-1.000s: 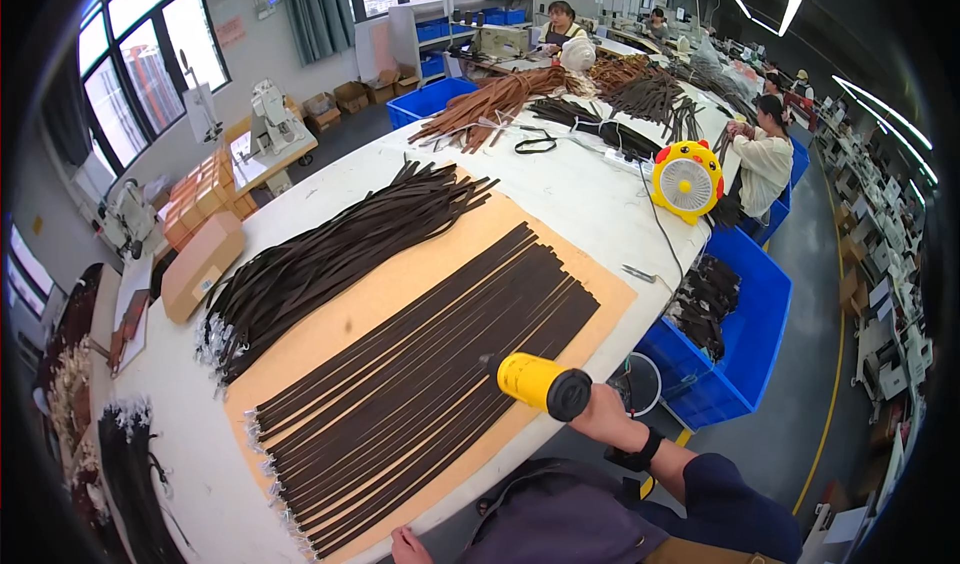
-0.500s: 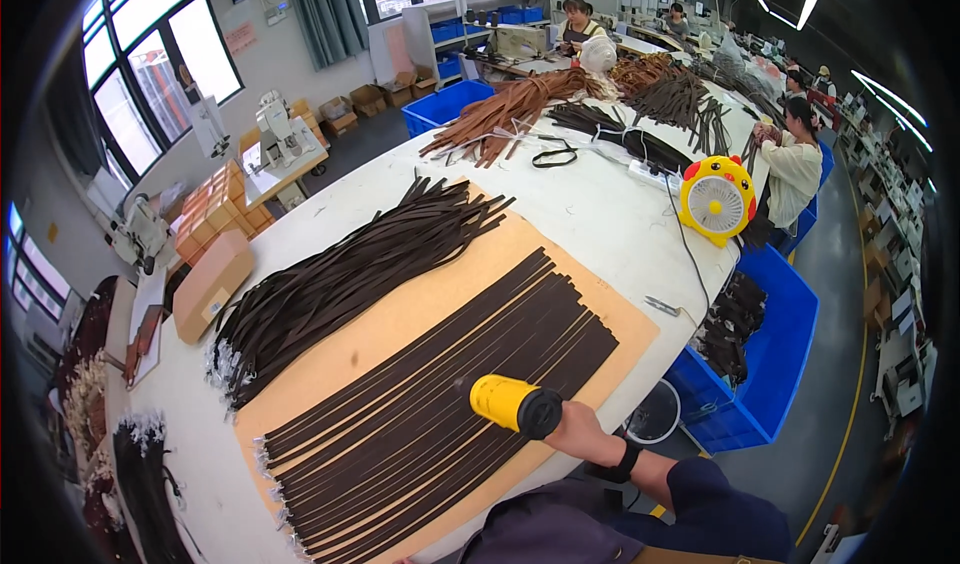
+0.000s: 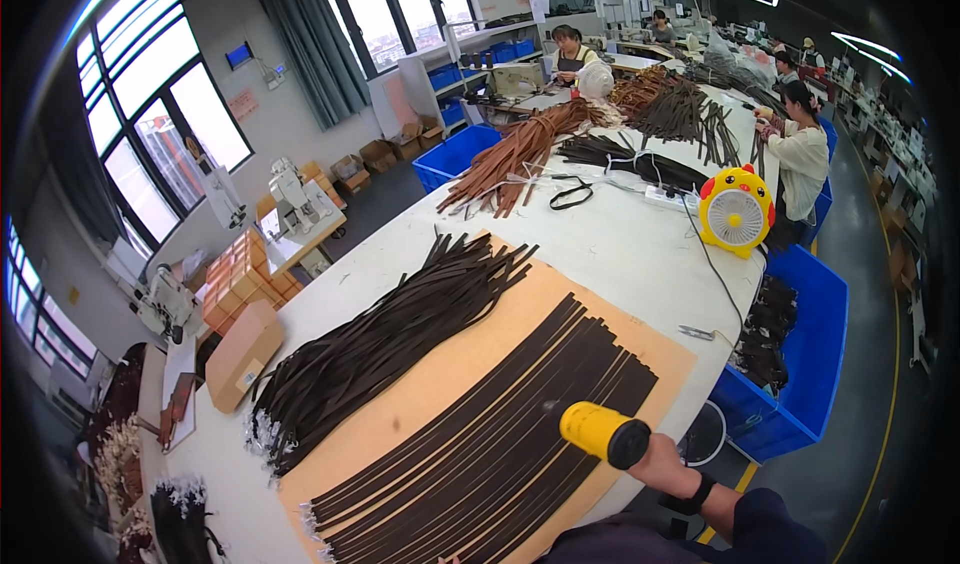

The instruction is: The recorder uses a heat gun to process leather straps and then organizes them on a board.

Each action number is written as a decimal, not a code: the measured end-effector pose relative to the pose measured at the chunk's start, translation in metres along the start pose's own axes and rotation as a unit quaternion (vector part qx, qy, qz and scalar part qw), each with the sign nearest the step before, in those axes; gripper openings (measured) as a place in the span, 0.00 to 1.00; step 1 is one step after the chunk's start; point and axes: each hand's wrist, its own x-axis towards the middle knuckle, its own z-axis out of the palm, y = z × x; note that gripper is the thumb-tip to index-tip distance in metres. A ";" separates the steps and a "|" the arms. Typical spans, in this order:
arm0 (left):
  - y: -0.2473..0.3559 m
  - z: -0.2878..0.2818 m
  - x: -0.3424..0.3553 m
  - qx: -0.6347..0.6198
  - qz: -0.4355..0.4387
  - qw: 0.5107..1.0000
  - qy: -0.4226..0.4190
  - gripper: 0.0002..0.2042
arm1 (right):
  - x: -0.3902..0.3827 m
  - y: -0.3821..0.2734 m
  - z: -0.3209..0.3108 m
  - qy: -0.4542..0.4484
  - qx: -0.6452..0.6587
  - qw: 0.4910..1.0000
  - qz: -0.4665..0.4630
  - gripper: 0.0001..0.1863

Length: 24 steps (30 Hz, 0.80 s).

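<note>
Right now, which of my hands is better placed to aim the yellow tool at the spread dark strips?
Probably your right hand: it holds the yellow tool over the dark strips, while your left hand barely shows at the lower edge.

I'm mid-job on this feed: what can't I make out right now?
In the head view:
- Left hand: nearly all cut off by the lower edge; its grip can't be told.
- Right hand's fingers: mostly hidden behind the yellow tool.
- Tool's nozzle: blurred against dark strips.
- Nearest strips' lower ends: cut off by the lower edge.
</note>
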 end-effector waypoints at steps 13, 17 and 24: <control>-0.002 -0.003 0.010 -0.068 -0.030 0.996 -0.045 0.24 | -0.002 -0.021 0.024 -0.056 0.063 0.994 -0.075 0.19; -0.001 -0.005 0.007 -0.055 -0.050 0.996 -0.058 0.24 | 0.010 0.000 0.014 0.022 0.088 0.996 -0.011 0.16; 0.004 -0.006 0.011 -0.041 -0.056 0.993 -0.100 0.25 | -0.021 0.018 0.018 -0.035 0.114 0.993 -0.018 0.21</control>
